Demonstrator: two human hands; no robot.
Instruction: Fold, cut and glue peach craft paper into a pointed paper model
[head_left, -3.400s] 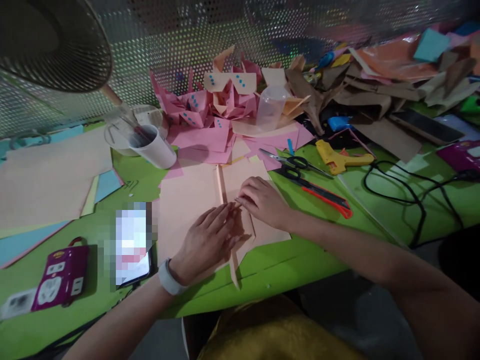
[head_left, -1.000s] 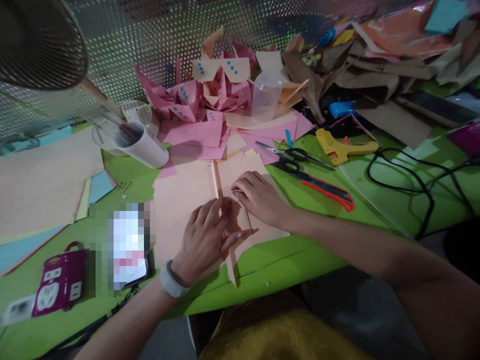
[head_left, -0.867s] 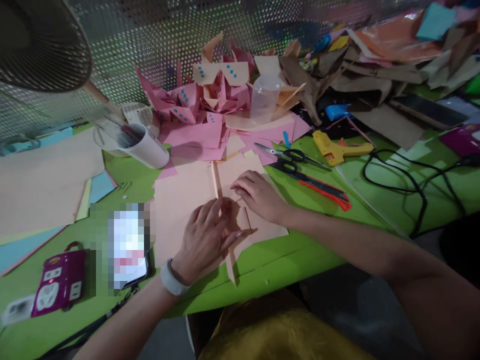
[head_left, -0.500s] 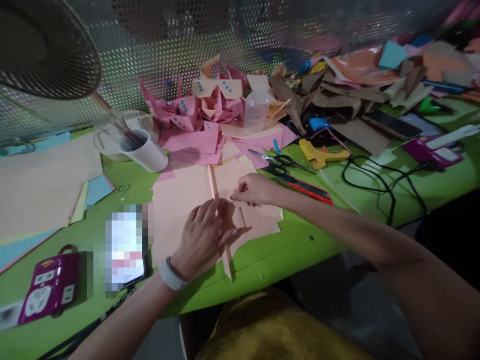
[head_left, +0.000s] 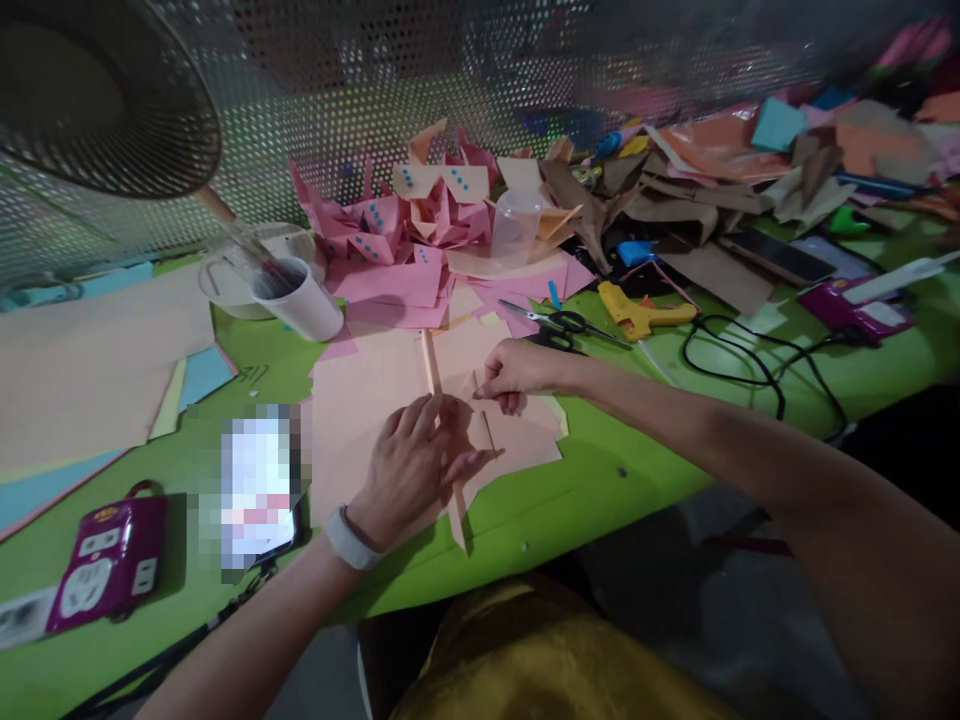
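Observation:
A peach paper sheet [head_left: 360, 400] lies on the green table [head_left: 600, 480] in front of me, with a raised folded ridge [head_left: 430, 362] running down its middle. My left hand [head_left: 412, 465] rests flat on the sheet and presses on the ridge, fingers spread. My right hand [head_left: 514, 372] is curled just right of the ridge and pinches a flap of the same paper between thumb and fingers. A grey band sits on my left wrist.
Pink folded paper pieces [head_left: 405, 230] pile up at the back by a clear bottle [head_left: 516, 225]. A white cup [head_left: 300, 300], scissors [head_left: 559, 322], a yellow glue gun [head_left: 641, 312], black cable [head_left: 750, 360], a phone [head_left: 259, 490] and a purple power strip [head_left: 109, 565] lie around.
My right hand went from lying flat on the sheet to a curled pinch on a flap, shifted slightly away from me. My left hand stayed pressed on the ridge. The view swung a little.

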